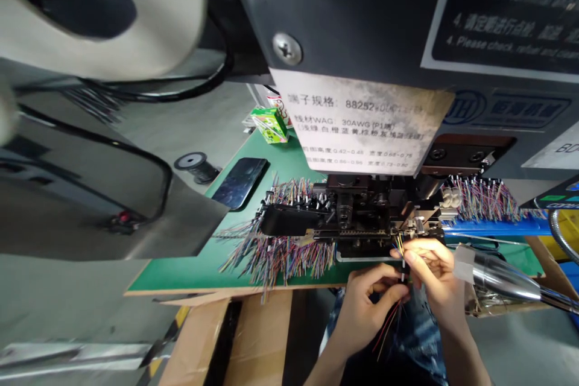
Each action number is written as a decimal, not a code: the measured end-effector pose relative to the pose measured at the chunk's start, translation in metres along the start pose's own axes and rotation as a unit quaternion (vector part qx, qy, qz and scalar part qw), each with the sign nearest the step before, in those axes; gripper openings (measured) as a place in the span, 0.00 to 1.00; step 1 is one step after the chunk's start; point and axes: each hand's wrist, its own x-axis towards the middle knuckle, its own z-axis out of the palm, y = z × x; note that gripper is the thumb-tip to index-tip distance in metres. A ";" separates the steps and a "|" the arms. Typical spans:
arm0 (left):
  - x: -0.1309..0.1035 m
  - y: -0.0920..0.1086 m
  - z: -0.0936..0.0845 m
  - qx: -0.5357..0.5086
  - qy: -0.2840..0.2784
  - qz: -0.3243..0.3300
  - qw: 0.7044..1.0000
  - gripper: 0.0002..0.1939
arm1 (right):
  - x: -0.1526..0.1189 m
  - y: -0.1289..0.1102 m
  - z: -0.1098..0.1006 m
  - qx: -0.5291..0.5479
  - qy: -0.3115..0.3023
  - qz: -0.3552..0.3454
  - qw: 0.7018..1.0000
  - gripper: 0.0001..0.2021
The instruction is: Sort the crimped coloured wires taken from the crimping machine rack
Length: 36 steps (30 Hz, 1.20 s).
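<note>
Below the terminal crimping machine (362, 217), my two hands hold one thin wire bundle (389, 332). My left hand (373, 304) pinches it lower down, near a dark sleeve with white bands; loose red and dark wire ends dangle beneath. My right hand (434, 271) grips the upper part between thumb and fingers. Yellow and blue wire tips fan out above the right fingertips, close to the machine's crimping head (409, 229). Whether the tips touch the metal I cannot tell.
Piles of multicoloured wires (289, 253) lie left on the green table (181, 271), beside a black phone (241, 183). More wires (486, 199) sit at right on a blue tray. A shiny lamp (506, 277) juts in by my right hand. A wire spool (196, 166) stands further left.
</note>
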 end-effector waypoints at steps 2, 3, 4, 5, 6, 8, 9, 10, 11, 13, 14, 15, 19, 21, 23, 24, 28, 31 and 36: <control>0.000 0.000 0.000 0.002 -0.003 0.006 1.000 0.07 | 0.001 0.000 0.000 -0.002 -0.002 -0.003 1.000 0.06; -0.001 0.000 0.001 0.001 -0.004 0.007 1.000 0.07 | 0.002 0.000 0.000 -0.003 -0.001 -0.001 1.000 0.06; -0.001 -0.001 0.001 0.001 -0.003 0.008 1.000 0.07 | 0.002 0.000 0.000 -0.004 0.002 0.003 1.000 0.06; -0.001 -0.001 0.001 0.000 -0.002 0.007 1.000 0.07 | 0.001 -0.001 0.001 -0.004 0.007 0.008 1.000 0.05; -0.001 -0.001 0.001 -0.001 -0.002 0.007 1.000 0.07 | 0.001 -0.001 0.002 -0.005 0.012 0.012 1.000 0.06; -0.001 -0.002 0.001 -0.006 -0.003 0.006 1.000 0.07 | 0.001 -0.003 0.004 -0.005 0.013 0.013 1.000 0.06; -0.001 -0.002 0.001 -0.007 -0.004 0.006 1.000 0.07 | 0.001 -0.004 0.004 -0.007 0.012 0.012 1.000 0.06; -0.001 -0.002 0.000 -0.008 -0.005 0.007 1.000 0.07 | 0.001 -0.005 0.005 -0.011 0.012 0.010 1.000 0.06; -0.001 -0.001 0.000 -0.007 -0.005 0.008 1.000 0.07 | 0.001 -0.005 0.005 -0.015 0.011 0.007 1.000 0.07; 0.000 -0.001 0.000 -0.005 -0.003 0.009 1.000 0.06 | 0.002 -0.003 0.004 -0.019 0.013 0.003 1.000 0.07; 0.000 0.000 0.000 -0.005 -0.002 0.009 1.000 0.05 | 0.003 -0.002 0.002 -0.018 0.014 0.002 1.000 0.06; 0.000 0.000 0.001 -0.005 -0.002 0.009 1.000 0.05 | 0.004 0.000 0.001 -0.015 0.012 0.003 1.000 0.06; 0.000 0.001 0.002 -0.003 -0.002 0.013 1.000 0.05 | 0.006 0.010 -0.005 -0.015 -0.017 -0.001 1.000 0.06; 0.000 0.002 0.001 0.007 0.003 0.015 1.000 0.05 | 0.005 0.013 -0.007 -0.027 -0.015 -0.011 0.999 0.06; -0.002 0.003 -0.001 0.020 0.008 0.016 1.000 0.05 | 0.004 0.012 -0.008 -0.046 -0.017 -0.038 0.998 0.06; -0.003 0.004 -0.003 0.027 0.008 0.015 0.999 0.04 | 0.004 0.010 -0.009 -0.058 -0.021 -0.060 0.996 0.05; -0.008 0.009 -0.010 0.033 -0.026 -0.002 0.999 0.03 | 0.004 -0.002 -0.013 -0.111 -0.035 -0.151 0.982 0.04; -0.011 0.011 -0.013 0.021 -0.056 -0.012 0.998 0.04 | 0.003 -0.008 -0.014 -0.095 -0.054 -0.141 0.984 0.05; -0.009 0.010 -0.010 0.027 -0.044 0.000 0.999 0.03 | -0.005 -0.002 -0.011 -0.059 -0.011 -0.047 0.997 0.06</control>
